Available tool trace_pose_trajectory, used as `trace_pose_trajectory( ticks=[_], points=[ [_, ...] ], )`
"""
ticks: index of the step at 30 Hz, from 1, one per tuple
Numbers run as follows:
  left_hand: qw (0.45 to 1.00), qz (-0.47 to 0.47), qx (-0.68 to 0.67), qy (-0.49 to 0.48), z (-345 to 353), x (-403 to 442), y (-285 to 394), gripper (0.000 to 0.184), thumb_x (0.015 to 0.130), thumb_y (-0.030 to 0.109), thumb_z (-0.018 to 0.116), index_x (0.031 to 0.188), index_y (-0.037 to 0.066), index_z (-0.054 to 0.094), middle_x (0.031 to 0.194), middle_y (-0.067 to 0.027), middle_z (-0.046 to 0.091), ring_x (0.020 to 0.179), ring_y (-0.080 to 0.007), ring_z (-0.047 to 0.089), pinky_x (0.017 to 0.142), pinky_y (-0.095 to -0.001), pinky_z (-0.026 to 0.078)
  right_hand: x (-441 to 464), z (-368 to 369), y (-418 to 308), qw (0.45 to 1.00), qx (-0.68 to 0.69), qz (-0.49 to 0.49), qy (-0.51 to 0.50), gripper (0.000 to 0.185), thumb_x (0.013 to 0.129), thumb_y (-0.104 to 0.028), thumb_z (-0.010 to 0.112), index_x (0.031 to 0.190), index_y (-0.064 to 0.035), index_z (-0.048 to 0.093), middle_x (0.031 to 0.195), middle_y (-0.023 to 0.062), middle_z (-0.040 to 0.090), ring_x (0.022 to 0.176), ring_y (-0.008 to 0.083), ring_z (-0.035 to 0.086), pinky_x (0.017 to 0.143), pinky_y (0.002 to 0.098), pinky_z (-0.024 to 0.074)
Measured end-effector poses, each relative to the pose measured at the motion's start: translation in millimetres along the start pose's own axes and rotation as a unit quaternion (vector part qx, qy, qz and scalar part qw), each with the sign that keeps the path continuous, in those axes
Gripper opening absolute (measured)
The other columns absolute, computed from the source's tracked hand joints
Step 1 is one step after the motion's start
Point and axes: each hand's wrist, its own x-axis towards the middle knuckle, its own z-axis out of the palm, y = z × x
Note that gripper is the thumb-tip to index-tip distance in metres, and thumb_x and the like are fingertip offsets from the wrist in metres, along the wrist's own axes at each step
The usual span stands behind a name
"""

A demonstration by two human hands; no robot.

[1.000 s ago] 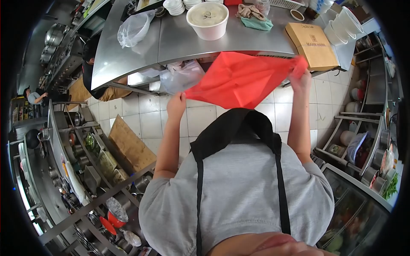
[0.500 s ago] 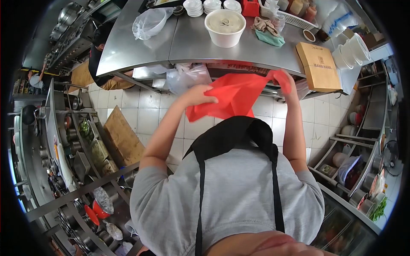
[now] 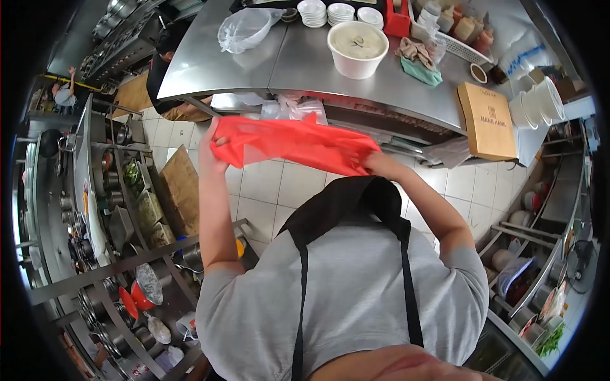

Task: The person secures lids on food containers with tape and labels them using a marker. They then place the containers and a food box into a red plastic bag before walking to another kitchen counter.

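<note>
A thin red plastic bag point(image 3: 286, 140) is stretched sideways between my two hands, in front of the steel counter's edge. Its left end is gripped by my left hand point(image 3: 215, 147), with the fingers partly behind the red film. My right hand point(image 3: 380, 164) is closed on the other end, and part of that hand is covered by the bag. On the counter beyond stands a white lidded tub point(image 3: 358, 52) with a dark mark on its lid.
The steel counter point(image 3: 298, 82) holds stacked white dishes point(image 3: 311, 13), cloths point(image 3: 419, 62), a basket of sauce bottles point(image 3: 451, 35) and a brown paper bag point(image 3: 487, 120). Shelves of pans point(image 3: 117, 254) stand at left. Another person point(image 3: 166, 76) is beyond the counter's left end.
My left hand has moved left and my right hand left and down. The red bag has gone from a loose, hanging shape to a wide band. The view has shifted slightly.
</note>
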Motion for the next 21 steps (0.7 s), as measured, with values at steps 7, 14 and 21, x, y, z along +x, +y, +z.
trace_pose_trajectory(
  ticks=[7,14,21],
  points=[
    [0.975,0.070,0.204,0.057,52,-45,12,0.033,0.082,0.011,0.056,0.112,-0.003,0.048,0.091,-0.0068,0.058,0.076,-0.0116,0.055,0.064,-0.0256,0.049,4,-181,19,0.713,0.479,0.207,0.469,0.039,0.088,-0.030,0.046,0.104,0.0057,0.050,0.084,0.0175,0.061,0.067,0.0221,0.062,0.059,0.0302,0.0512],
    [0.957,0.115,0.259,-0.054,131,-9,6,0.038,0.079,0.006,0.057,0.114,-0.002,0.046,0.093,-0.0077,0.059,0.080,-0.0130,0.058,0.072,-0.0284,0.050,16,-223,74,0.710,0.630,0.168,0.268,0.041,0.085,-0.021,0.049,0.107,0.0123,0.042,0.086,0.0275,0.058,0.077,0.0342,0.063,0.070,0.0368,0.0553],
    [0.966,0.103,0.232,-0.056,154,47,16,0.026,0.076,0.002,0.057,0.101,-0.004,0.052,0.088,-0.0107,0.061,0.082,-0.0192,0.061,0.072,-0.0306,0.052,-6,-227,81,0.679,0.678,0.149,0.239,0.034,0.082,-0.007,0.047,0.111,0.0101,0.039,0.095,0.0266,0.057,0.082,0.0358,0.062,0.075,0.0375,0.0548]
  ],
)
